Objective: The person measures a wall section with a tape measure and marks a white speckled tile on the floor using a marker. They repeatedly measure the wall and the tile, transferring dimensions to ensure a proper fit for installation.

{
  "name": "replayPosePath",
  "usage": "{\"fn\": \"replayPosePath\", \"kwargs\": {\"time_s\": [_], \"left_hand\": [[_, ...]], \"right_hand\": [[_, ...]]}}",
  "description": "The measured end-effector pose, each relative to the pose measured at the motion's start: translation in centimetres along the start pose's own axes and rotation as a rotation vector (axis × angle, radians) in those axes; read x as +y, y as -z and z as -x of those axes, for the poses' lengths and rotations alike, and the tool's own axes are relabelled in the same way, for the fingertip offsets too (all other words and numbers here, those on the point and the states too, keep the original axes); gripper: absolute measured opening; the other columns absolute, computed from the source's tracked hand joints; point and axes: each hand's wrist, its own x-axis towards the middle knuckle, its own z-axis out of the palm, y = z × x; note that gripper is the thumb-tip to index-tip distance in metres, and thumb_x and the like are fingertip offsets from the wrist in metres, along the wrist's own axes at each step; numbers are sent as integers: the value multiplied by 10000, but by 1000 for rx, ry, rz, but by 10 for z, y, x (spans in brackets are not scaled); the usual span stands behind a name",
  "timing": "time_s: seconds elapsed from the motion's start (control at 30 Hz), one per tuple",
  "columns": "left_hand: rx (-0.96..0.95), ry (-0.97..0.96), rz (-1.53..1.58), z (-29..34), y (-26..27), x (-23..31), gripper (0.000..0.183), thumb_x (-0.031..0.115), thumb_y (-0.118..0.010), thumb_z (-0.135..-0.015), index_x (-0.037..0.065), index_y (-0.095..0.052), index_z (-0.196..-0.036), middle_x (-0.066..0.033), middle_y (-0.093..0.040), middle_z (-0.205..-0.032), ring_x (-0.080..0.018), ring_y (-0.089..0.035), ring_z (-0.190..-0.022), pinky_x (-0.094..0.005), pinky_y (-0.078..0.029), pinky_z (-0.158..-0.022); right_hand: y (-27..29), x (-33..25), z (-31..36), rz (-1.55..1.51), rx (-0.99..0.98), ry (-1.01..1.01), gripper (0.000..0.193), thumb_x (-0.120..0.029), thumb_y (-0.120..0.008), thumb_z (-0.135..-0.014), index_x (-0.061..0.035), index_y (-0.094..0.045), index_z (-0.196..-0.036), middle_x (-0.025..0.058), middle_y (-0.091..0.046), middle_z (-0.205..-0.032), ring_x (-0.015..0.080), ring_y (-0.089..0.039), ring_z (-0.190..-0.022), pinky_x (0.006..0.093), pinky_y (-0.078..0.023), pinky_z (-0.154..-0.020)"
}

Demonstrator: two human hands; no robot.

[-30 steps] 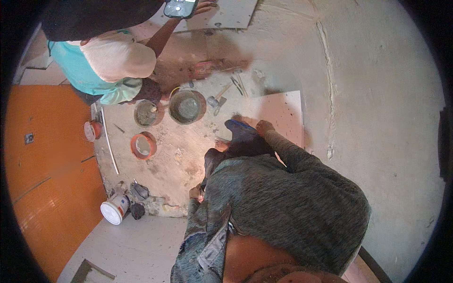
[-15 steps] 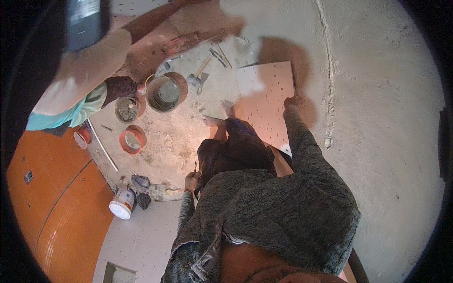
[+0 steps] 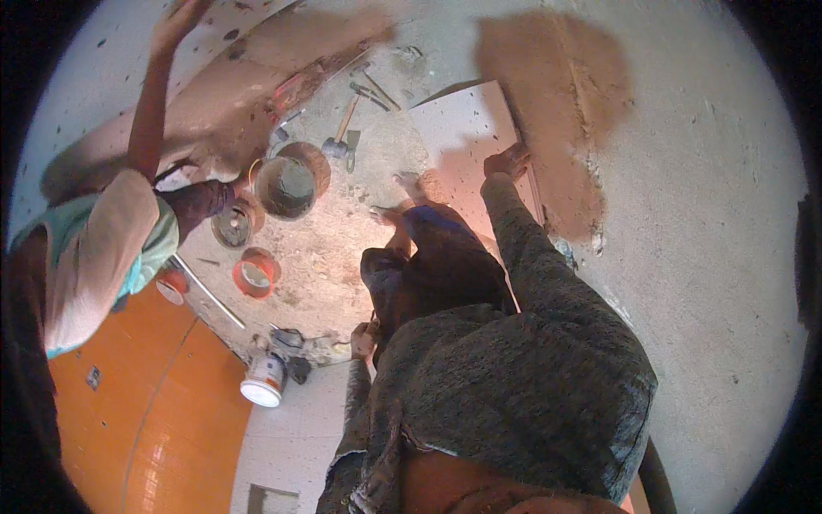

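Observation:
My right hand [image 3: 508, 161] grips the edge of a pale, large flat tile [image 3: 458, 120] that leans by the grey wall at the right; its fingers curl over the edge. More than one layer seems to show along that edge. My left hand [image 3: 364, 340] hangs low beside my dark trousers [image 3: 445, 270], its fingers curled. What it holds, if anything, is too small and dark to make out. My bare feet [image 3: 402, 201] stand on the dusty floor close to the tile.
At left, another person [image 3: 103, 248] raises an arm to the wall. Two mortar buckets [image 3: 285, 187] [image 3: 232, 224], an orange bucket [image 3: 256, 273], a mallet [image 3: 341, 137], pliers [image 3: 370, 96] and a white pail [image 3: 263, 379] stand or lie about. An orange tiled wall [image 3: 163, 403] rises lower left.
My view has shifted, so the floor things sit elsewhere in the picture. The other person's arm has swung away from the near upper left and now reaches up the wall. My right hand stays on the tile.

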Motion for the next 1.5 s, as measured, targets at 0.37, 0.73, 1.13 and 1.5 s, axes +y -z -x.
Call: {"fn": "replayPosePath", "kwargs": {"time_s": [0.37,0.73,1.13,1.5], "left_hand": [[-88,-305,-360,-11,26,44,345,344,-685,-916,46,-615,-758,9,-538,-605,-102,-472,-508,-290,-370,-485],[-94,-357,-779,-11,69,105,350,344,-631,-940,46,-615,-756,-44,-554,-623,-172,-513,-554,-347,-389,-522],[-79,-58,-446,-14,92,128,389,356,-640,-945,31,-601,-735,1,-536,-611,-104,-465,-530,-296,-351,-487],[-114,-259,-587,-5,94,121,359,296,-664,-944,64,-582,-684,6,-545,-592,-90,-463,-481,-269,-337,-457]], "right_hand": [[0,8,-6,-179,-84,25,842,-288,-540,-853,-14,-170,-1559,191,-164,-1615,367,-161,-1493,505,-203,-1189],[-3,9,0,-387,41,28,809,-233,-552,-816,-53,-246,-1543,163,-240,-1561,394,-203,-1460,509,-219,-1178],[16,20,18,-480,-42,-82,857,-260,-638,-820,-70,-228,-1548,179,-235,-1577,357,-208,-1475,520,-223,-1167],[-11,31,28,-365,77,-61,788,-175,-592,-805,-15,-278,-1510,148,-291,-1527,303,-292,-1424,476,-291,-1135]]}}
